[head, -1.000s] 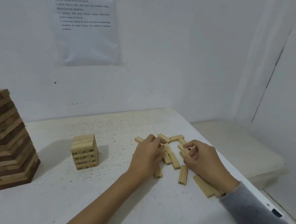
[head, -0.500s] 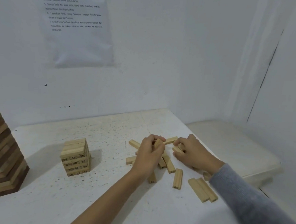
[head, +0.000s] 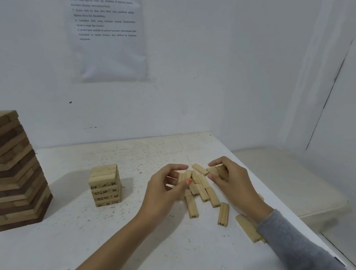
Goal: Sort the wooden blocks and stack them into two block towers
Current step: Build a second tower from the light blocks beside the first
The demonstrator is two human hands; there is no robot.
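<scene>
Table (head: 64, 242), blocks (head: 203, 193) lengthwise near-to-far

Tall tower (head: 12, 167) cut by left edge, wall sheet (head: 109, 55) print unreadable

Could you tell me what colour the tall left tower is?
The tall tower mixes light tan and dark brown layers; head view.

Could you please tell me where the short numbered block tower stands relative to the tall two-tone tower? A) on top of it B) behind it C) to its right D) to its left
C: the short numbered tower stands to the right of the tall two-tone tower, between it and the loose blocks.
</scene>
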